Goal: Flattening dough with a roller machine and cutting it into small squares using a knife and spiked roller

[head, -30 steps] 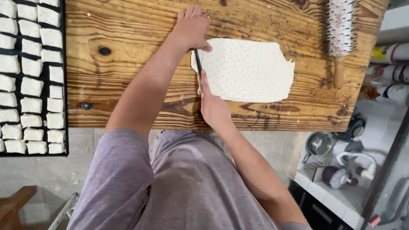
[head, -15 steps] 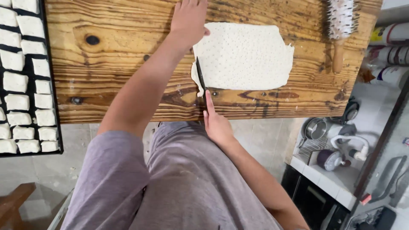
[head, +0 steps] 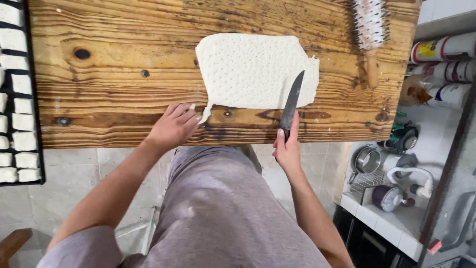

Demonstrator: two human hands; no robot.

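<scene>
Head view: a sheet of pale, dimpled dough (head: 255,69) was shown lying flat on a wooden table (head: 114,64), toward the right half and near the front edge. A dark knife (head: 291,101) was held in the right hand (head: 287,149), the fingers closed round the handle and the forefinger laid along the back of the blade; the blade was laid across the right part of the sheet, its tip pointing toward the far edge. The left hand (head: 173,126) was rested flat and loosely open at the front edge, holding nothing, its fingertips just beside a thin tail of dough at the sheet's near left corner. A spiked roller (head: 369,30) with a wooden handle was seen near the far right corner, well apart from the hands. A dark tray (head: 30,99) of small white dough pieces (head: 20,82) was placed against the left edge. The step in hand was judged to be the cutting of a strip from the right side of the sheet. The next move was judged to call for a straight pull of the blade toward the front edge, with the sheet steadied so that it was not dragged.
</scene>
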